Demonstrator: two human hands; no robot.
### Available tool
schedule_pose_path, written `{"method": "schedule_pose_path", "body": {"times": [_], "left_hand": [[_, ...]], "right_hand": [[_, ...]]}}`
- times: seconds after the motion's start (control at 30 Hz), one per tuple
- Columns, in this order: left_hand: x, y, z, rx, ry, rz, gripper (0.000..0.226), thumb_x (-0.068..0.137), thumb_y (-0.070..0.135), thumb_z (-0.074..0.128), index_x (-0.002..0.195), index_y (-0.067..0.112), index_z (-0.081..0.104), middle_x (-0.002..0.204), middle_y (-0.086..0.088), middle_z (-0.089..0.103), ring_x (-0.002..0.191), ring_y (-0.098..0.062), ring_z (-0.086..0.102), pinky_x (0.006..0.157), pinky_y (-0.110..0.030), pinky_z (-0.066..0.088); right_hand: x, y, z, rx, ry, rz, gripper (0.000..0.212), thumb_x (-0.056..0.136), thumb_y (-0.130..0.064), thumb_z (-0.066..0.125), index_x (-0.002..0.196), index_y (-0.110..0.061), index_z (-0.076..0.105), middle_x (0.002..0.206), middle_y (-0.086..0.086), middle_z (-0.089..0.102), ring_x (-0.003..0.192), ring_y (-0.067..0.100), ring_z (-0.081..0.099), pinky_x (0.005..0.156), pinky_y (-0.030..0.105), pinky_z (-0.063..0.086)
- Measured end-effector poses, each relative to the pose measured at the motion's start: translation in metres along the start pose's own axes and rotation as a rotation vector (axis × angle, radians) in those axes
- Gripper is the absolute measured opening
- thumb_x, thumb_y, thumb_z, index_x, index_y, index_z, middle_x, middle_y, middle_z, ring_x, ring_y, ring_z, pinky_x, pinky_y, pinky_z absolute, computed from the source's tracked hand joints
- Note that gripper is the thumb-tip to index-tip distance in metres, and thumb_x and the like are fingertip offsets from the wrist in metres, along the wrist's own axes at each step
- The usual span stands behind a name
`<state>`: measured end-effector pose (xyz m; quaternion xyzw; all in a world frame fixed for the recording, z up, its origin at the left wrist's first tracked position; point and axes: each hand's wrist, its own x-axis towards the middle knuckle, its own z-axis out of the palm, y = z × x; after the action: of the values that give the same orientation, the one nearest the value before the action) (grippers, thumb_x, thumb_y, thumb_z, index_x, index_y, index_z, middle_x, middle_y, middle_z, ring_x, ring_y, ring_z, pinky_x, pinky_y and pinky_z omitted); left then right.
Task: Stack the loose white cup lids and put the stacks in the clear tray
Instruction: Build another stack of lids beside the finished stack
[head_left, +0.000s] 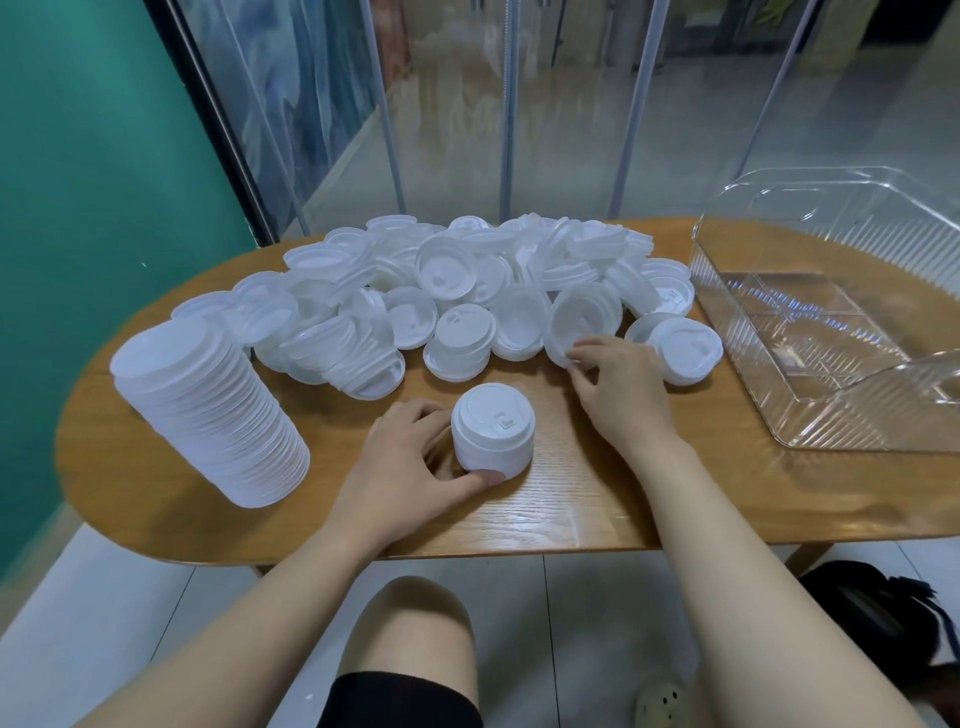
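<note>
Loose white plastic cup lids (467, 280): round, shallow, translucent-white, each with a raised rim and a small sip tab; heaped in a wide pile across the far half of the oval wooden table (571, 499), some upright, some tilted on edge, several already nested in short runs. Tall leaning stack of white lids (208, 410): at the table's left end, standing on the wood. Short stack of white lids (493, 436): near the table's front edge, top face up, tab visible. Clear ribbed plastic tray (831, 332): at the table's right end, no lids seen inside. Room: teal wall behind the table's left end, glass panels with metal frames behind the pile, pale tiled floor below, a black bag (883, 623) on the floor under the table's right end. Left hand (410, 457): fingers and thumb curled round the short stack, gripping its base. Right hand (618, 389): fingertips pinching the rim of a tilted lid (582, 322) at the pile's near edge.
</note>
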<state>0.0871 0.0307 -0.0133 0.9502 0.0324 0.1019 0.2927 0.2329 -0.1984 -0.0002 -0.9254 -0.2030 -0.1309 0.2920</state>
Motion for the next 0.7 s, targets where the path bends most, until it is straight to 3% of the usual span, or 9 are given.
{"method": "schedule_pose_path", "body": {"times": [0.13, 0.3, 0.4, 0.6, 0.7], "left_hand": [[0.000, 0.000, 0.000, 0.004, -0.001, -0.001, 0.079, 0.067, 0.090, 0.067, 0.130, 0.043, 0.064, 0.120, 0.029, 0.050, 0.117, -0.001, 0.047, 0.102, -0.034, 0.046], [0.000, 0.001, 0.000, 0.010, -0.002, -0.006, 0.080, 0.066, 0.091, 0.067, 0.130, 0.042, 0.064, 0.120, 0.029, 0.049, 0.117, -0.001, 0.047, 0.102, -0.033, 0.045], [0.001, 0.001, 0.000, 0.010, -0.002, -0.005, 0.080, 0.067, 0.090, 0.067, 0.131, 0.042, 0.064, 0.121, 0.030, 0.049, 0.117, -0.001, 0.046, 0.103, -0.034, 0.045], [0.000, 0.000, 0.000, -0.001, 0.004, 0.006, 0.076, 0.068, 0.087, 0.069, 0.129, 0.043, 0.065, 0.120, 0.029, 0.050, 0.117, 0.000, 0.046, 0.104, -0.035, 0.044], [0.000, 0.000, 0.000, -0.006, 0.007, 0.011, 0.076, 0.068, 0.087, 0.068, 0.128, 0.042, 0.066, 0.120, 0.029, 0.050, 0.116, 0.001, 0.046, 0.104, -0.035, 0.044]], "right_hand": [[-0.002, -0.003, 0.002, -0.057, 0.031, -0.037, 0.014, 0.096, -0.016, 0.066, 0.101, -0.015, 0.079, 0.097, -0.002, 0.075, 0.097, 0.021, 0.064, 0.094, 0.032, 0.027], [-0.009, -0.007, -0.003, -0.002, 0.019, -0.055, 0.026, 0.093, -0.033, 0.072, 0.114, -0.018, 0.075, 0.100, -0.006, 0.073, 0.098, 0.014, 0.065, 0.099, 0.033, 0.029], [-0.013, -0.005, -0.005, -0.019, 0.029, -0.076, 0.025, 0.092, -0.036, 0.075, 0.110, -0.020, 0.074, 0.093, -0.010, 0.068, 0.092, 0.013, 0.063, 0.096, 0.032, 0.028], [-0.015, 0.006, -0.007, -0.018, 0.021, -0.125, 0.011, 0.099, -0.021, 0.067, 0.099, -0.018, 0.077, 0.090, -0.010, 0.062, 0.081, 0.017, 0.058, 0.091, 0.031, 0.030], [-0.018, 0.010, -0.010, 0.006, 0.026, -0.141, 0.010, 0.097, -0.011, 0.067, 0.096, -0.013, 0.077, 0.092, -0.003, 0.064, 0.081, 0.021, 0.057, 0.084, 0.035, 0.040]]}}
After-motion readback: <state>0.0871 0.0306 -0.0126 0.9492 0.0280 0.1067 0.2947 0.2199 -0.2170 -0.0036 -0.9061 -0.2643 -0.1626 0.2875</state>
